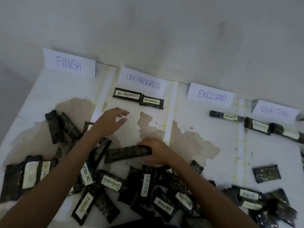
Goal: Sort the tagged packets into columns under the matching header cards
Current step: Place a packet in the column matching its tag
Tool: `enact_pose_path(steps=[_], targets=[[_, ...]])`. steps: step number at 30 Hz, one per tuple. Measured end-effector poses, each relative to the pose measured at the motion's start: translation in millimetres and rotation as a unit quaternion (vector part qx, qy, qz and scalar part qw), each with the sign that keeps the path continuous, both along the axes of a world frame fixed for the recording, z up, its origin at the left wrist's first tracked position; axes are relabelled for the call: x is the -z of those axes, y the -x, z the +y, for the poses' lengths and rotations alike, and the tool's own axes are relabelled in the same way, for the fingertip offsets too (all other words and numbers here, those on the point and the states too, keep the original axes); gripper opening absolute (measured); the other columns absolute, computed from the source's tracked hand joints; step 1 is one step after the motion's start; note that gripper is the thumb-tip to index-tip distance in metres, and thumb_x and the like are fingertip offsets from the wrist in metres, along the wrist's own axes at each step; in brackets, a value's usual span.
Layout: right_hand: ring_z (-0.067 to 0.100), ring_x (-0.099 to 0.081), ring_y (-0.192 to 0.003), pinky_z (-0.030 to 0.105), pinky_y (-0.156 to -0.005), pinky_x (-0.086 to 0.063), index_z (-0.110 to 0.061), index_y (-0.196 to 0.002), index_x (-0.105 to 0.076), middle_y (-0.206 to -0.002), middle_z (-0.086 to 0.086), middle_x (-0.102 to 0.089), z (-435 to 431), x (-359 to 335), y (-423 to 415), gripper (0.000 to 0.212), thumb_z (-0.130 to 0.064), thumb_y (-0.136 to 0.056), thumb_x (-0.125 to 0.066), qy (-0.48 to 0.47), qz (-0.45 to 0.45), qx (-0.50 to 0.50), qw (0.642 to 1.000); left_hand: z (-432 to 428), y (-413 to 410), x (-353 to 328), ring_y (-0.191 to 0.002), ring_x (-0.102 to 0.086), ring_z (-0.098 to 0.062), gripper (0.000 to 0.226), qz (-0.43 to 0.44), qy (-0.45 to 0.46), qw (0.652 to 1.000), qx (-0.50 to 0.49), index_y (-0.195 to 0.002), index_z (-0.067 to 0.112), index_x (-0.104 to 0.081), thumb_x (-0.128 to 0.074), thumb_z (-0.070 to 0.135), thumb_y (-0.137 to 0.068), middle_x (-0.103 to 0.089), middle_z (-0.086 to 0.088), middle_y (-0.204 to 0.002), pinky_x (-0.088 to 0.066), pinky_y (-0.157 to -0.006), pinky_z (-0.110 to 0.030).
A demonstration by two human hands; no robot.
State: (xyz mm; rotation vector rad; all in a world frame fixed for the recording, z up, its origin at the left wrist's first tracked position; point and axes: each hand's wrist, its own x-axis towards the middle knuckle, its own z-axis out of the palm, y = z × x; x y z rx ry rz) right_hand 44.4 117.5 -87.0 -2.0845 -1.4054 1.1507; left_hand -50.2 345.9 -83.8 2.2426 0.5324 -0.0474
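Holding one end of a long dark packet (pixel 126 153) in the middle of the frame, the right hand (pixel 158 151) has its fingers clamped on it. No tag shows on this packet, so I cannot tell which column it belongs in. It may need turning over to find the tag.

The left hand (pixel 109 121) hovers just above it with fingers apart, holding nothing.

Four header cards stand along the top of the worktop (pixel 205 132): FINISH (pixel 69 63) at upper left, ON PROGRESS (pixel 142 81), EXCLUDED (pixel 211 95) and WAITING (pixel 274 111) at right. A few packets already lie under the last three. None lie under FINISH.

A big messy pile (pixel 115 183) fills the bottom of the frame.

The packets look thin, light and a bit shiny, so they may slide. Pinching one by a short end or along its edges seems best. The paper tags could peel, so it is better not to pull on them.
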Motion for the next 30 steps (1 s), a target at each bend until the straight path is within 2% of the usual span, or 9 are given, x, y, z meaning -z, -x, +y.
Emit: enact_pose_path(steps=[4,8,14,17,19,21,25,27,30], targets=[[0.017,-0.058,-0.08,0.027,-0.071,-0.043,-0.017,-0.1,-0.067,-0.092,0.009,-0.065,-15.9,-30.6,-14.9,0.016,-0.022,-0.087,-0.058,0.028,0.136,0.17,0.976,-34.7,44.0,-30.4,-0.093,-0.06,-0.002,0.018,0.013,0.108,0.994,-0.029,-0.105,0.034,-0.064,-0.05,0.031,-0.093,-0.065,0.011,-0.103,-0.047,-0.076,-0.021],[0.021,-0.062,-0.086,0.027,-0.073,-0.046,-0.013,-0.099,-0.065,-0.097,0.012,-0.066,-35.6,-43.0,-21.2,0.018,-0.021,-0.093,-0.05,0.037,0.203,0.236,0.95,-59.7,67.5,-35.0,-0.095,-0.057,0.001,0.023,-0.002,0.124,0.992,-0.009,-0.107,0.036,-0.062,-0.053,0.041,-0.087,-0.062,0.015,-0.104,-0.05,-0.081,-0.025],[0.004,-0.058,-0.07,0.021,-0.067,-0.042,-0.018,-0.09,-0.065,-0.08,-0.007,-0.064,-47.6,-49.8,-15.4,0.018,-0.021,-0.093,-0.048,0.036,0.232,0.264,0.935,-79.1,62.8,-31.0,-0.109,-0.05,-0.014,0.074,-0.024,-0.083,0.991,0.107,-0.129,0.024,-0.049,-0.057,0.062,-0.067,-0.056,0.005,-0.122,-0.042,-0.093,-0.032],[0.011,-0.061,-0.073,0.025,-0.063,-0.047,-0.016,-0.093,-0.065,-0.084,0.0,-0.065,-49.4,-52.3,-11.6,0.017,-0.023,-0.093,-0.049,0.038,0.241,0.278,0.929,-91.4,54.7,-31.2,-0.11,-0.05,-0.018,0.08,-0.028,-0.16,0.975,0.152,-0.135,0.022,-0.043,-0.056,0.062,-0.067,-0.054,0.001,-0.125,-0.041,-0.092,-0.035],[0.02,-0.065,-0.083,0.032,-0.067,-0.051,-0.018,-0.097,-0.063,-0.093,0.004,-0.067,-49.7,-52.6,-9.3,0.017,-0.03,-0.092,-0.052,0.028,0.233,0.288,0.929,-102.3,49.7,-31.2,-0.104,-0.053,-0.02,0.079,-0.026,-0.214,0.964,0.158,-0.135,0.02,-0.042,-0.062,0.056,-0.067,-0.055,0.0,-0.12,-0.044,-0.085,-0.034],[0.018,-0.066,-0.089,0.03,-0.068,-0.053,-0.022,-0.106,-0.06,-0.102,0.003,-0.067,-49.7,-54.6,-7.1,0.02,-0.035,-0.091,-0.057,0.003,0.229,0.318,0.92,-113.5,44.8,-30.2,-0.096,-0.055,-0.021,0.077,-0.012,-0.22,0.968,0.122,-0.132,0.02,-0.042,-0.071,0.047,-0.066,-0.055,-0.001,-0.112,-0.046,-0.074,-0.033],[0.014,-0.065,-0.096,0.029,-0.081,-0.055,-0.025,-0.118,-0.053,-0.113,0.0,-0.064,-52.3,-55.7,-3.1,0.04,-0.032,-0.083,-0.07,-0.055,0.228,0.379,0.895,-138.1,34.6,-30.7,-0.08,-0.055,-0.008,0.042,0.024,0.006,0.999,-0.042,-0.111,0.026,-0.054,-0.073,0.033,-0.074,-0.051,0.007,-0.097,-0.046,-0.067,-0.027],[0.015,-0.066,-0.094,0.032,-0.083,-0.055,-0.023,-0.119,-0.053,-0.109,0.001,-0.066,-53.8,-51.9,-1.3,0.043,-0.028,-0.081,-0.073,-0.077,0.215,0.409,0.883,-149.7,29.5,-26.7,-0.077,-0.057,-0.003,0.029,0.052,0.104,0.99,-0.074,-0.1,0.03,-0.054,-0.071,0.032,-0.077,-0.057,0.01,-0.092,-0.045,-0.063,-0.021],[0.016,-0.066,-0.092,0.039,-0.084,-0.056,-0.024,-0.123,-0.049,-0.108,0.0,-0.066,-57.3,-46.1,2.4,0.049,-0.029,-0.081,-0.073,-0.074,0.187,0.433,0.879,-165.2,18.8,-24.8,-0.082,-0.063,-0.006,0.027,0.059,0.234,0.956,-0.165,-0.105,0.024,-0.058,-0.069,0.028,-0.081,-0.066,0.006,-0.095,-0.051,-0.065,-0.022]])
